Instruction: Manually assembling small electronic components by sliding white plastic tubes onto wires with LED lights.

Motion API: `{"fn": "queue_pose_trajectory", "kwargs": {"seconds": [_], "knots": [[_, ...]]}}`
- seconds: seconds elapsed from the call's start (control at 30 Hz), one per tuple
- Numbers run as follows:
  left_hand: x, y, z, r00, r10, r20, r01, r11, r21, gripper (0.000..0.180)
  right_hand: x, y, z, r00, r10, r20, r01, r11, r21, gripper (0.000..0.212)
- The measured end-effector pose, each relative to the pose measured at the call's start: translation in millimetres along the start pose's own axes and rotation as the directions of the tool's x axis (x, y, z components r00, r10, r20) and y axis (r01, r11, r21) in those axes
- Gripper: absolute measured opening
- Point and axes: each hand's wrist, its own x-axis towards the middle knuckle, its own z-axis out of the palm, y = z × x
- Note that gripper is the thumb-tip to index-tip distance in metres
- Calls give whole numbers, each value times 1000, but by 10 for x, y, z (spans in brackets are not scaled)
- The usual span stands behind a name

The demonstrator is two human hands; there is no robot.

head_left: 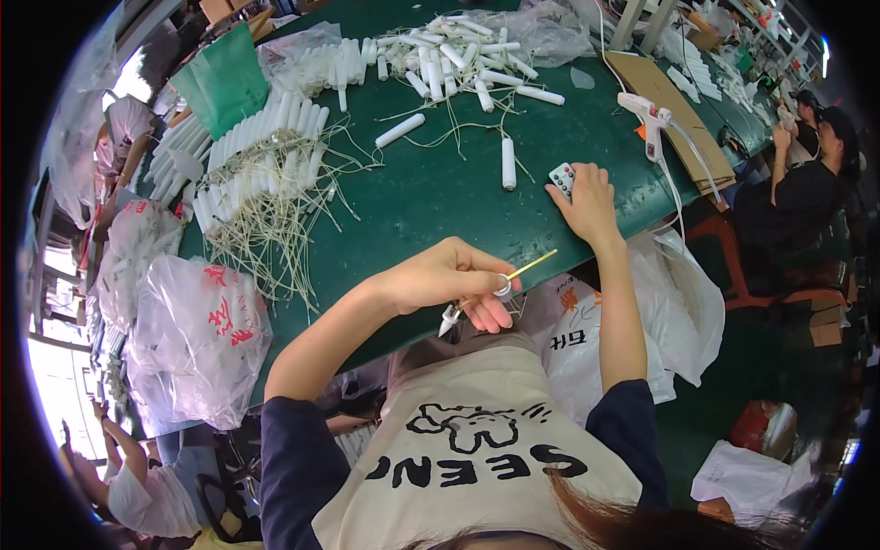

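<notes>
Just over the table's near edge, my left hand (449,280) is closed with a pinch. Between its thumb and fingers sit a small white round part (503,286) and a thin yellow stick (533,264) that points up to the right. A small white pointed tip (449,320) hangs below the same hand, partly hidden by the fingers. To the right, my right hand (591,206) rests at the table and grips a small white remote control (561,179) with coloured buttons. Closest to that remote lies a white tube (508,165) with a thin wire.
White tubes with wires (449,64) are heaped at the back. Stacked tubes with tangled wires (266,174) fill the left side, beside a green sheet (220,78). A glue gun (647,119) lies by cardboard (674,115) at the right. Plastic bags (197,339) hang over the edge; people sit nearby.
</notes>
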Motion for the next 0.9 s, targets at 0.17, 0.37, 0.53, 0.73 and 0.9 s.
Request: {"fn": "queue_pose_trajectory", "kwargs": {"seconds": [0.17, 0.37, 0.53, 0.73, 0.9], "knots": [[18, -15, -42, 999, 34, -37, -36, 998, -52, 27, -74, 86, 106, 990, -81, -114, 76, 996, -43, 46], [34, -58, -173, 996, 59, -68, -65, 993, -96, 31, -303, -304, -265, 936, -240, -256, 321, 879, 351, 33], [76, -76, -139, 992, 108, -67, -117, 981, -153, 29, -763, -734, -413, 883, -469, 33, 244, 516, 821, 43], [104, -137, -293, 952, 190, -240, -169, 980, 103, 33, -972, -772, -500, 971, -185, 151, 7, 652, 758, 26], [231, -360, -411, 794, 440, -421, 90, 599, 796, 21, -1012, -779, -588, 990, -123, -69, 136, 702, 699, 21]]}}
